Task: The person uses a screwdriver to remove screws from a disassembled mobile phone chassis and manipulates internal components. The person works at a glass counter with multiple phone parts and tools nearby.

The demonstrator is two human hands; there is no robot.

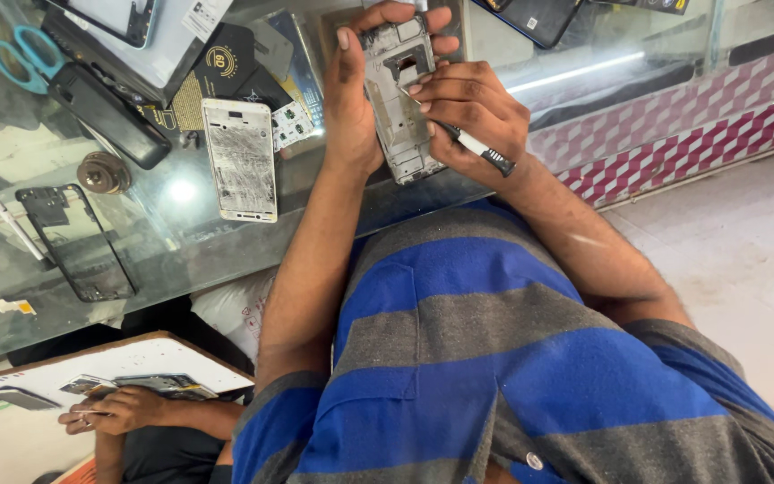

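Opened grey metal phone frame [402, 99] above glass counter [163, 242].
Gripped in closed left hand [356, 90]; right hand [468, 112] pinching white-handled screwdriver [477, 148].

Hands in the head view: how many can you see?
3. The left hand grips an opened phone frame; the right hand works on it with a small tool; another person's hand lies bottom left. Others may be hidden.

We're wearing a blue n grey striped shirt [494, 358], poking a silver-grey phone frame [402, 99] w/ a white n black tool [477, 148]. Teal scissors [24, 54], cracked white phone [241, 159], pink n white checkered tile wall [692, 125] are showing too.
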